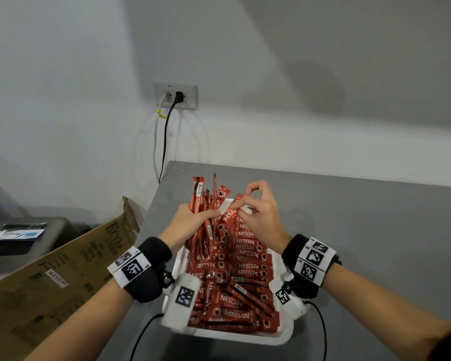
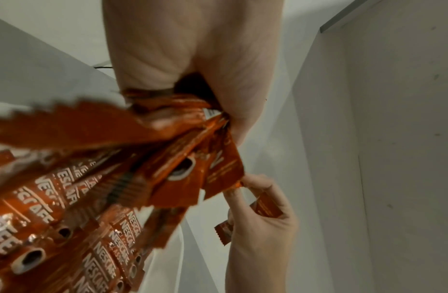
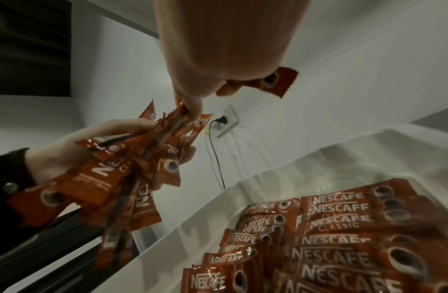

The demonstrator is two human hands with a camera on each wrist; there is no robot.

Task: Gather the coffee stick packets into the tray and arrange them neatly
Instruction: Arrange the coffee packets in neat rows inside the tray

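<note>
A white tray (image 1: 276,337) on the grey table holds many red coffee stick packets (image 1: 248,259), a stacked row on its right side and looser ones at the near end. My left hand (image 1: 190,220) grips a fanned bundle of packets (image 1: 203,204) upright over the tray's far left; the same bundle (image 2: 97,178) fills the left wrist view. My right hand (image 1: 258,209) pinches a packet (image 1: 229,212) at the bundle's edge and holds another packet (image 3: 278,81) in its curled fingers. Stacked packets (image 3: 343,228) lie below it in the tray (image 3: 255,174).
A cardboard box (image 1: 63,267) leans at the table's left edge. A wall socket (image 1: 176,96) with two cables sits behind. A dark appliance (image 1: 18,238) stands at far left. Bare grey table (image 1: 375,230) extends to the right of the tray.
</note>
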